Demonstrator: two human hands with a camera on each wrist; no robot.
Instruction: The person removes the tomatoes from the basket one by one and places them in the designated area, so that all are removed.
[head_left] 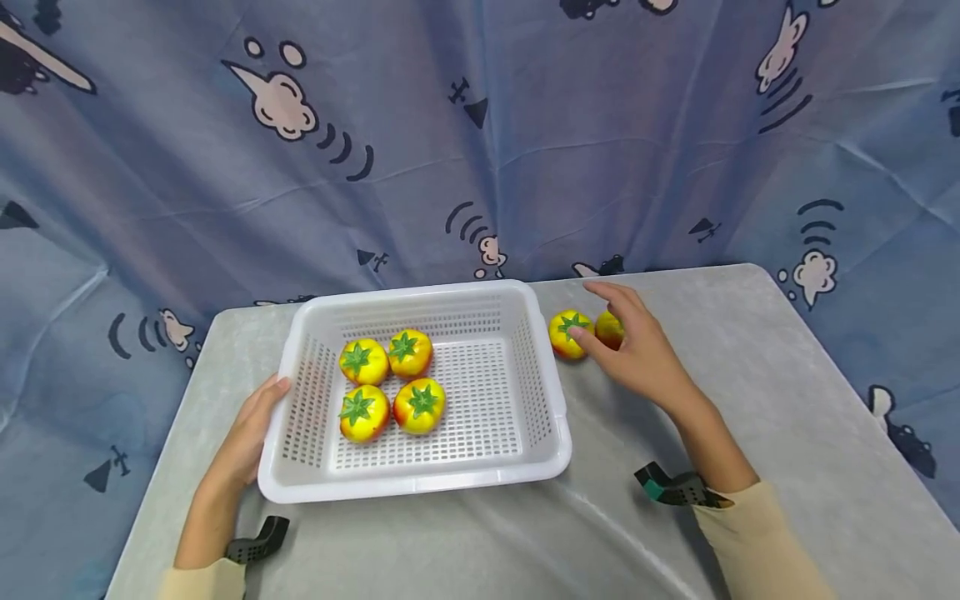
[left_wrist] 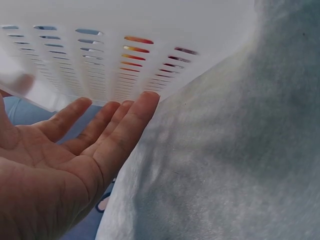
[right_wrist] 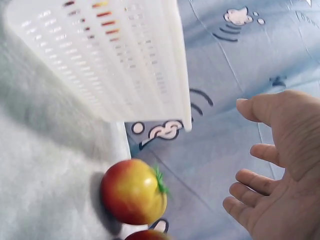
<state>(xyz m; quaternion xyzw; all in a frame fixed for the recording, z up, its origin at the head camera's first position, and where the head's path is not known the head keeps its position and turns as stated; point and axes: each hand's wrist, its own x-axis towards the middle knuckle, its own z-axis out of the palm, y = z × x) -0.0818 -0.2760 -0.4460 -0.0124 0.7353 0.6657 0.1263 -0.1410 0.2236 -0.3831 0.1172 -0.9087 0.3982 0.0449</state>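
Two beige sleeves (head_left: 757, 542) come in at five and seven o'clock, with two dark wrist devices (head_left: 258, 542). At nine o'clock on the white basket (head_left: 416, 483), the left hand (head_left: 247, 433) holds its side, apparently thumb at the rim, fingers barely bent against the wall. The right hand (head_left: 637, 354) is empty, thumb and fingers spread, near two loose fruits but apart from them: the nearer fruit (head_left: 567, 346) just outside the basket toward two o'clock, the farther fruit (head_left: 609, 332) at three from it, partly hidden. Four inner fruits (head_left: 420, 406) sit in the one basket, toward nine, making six. Glossy and firm-looking, they are probably light, slippery and apt to roll; grip round the widest part, off the green caps. The basket seems light, slightly springy, best taken by opposite rims. One grey bench (head_left: 750, 358) carries the loose pair; one patterned curtain (head_left: 600, 125) hangs at twelve.
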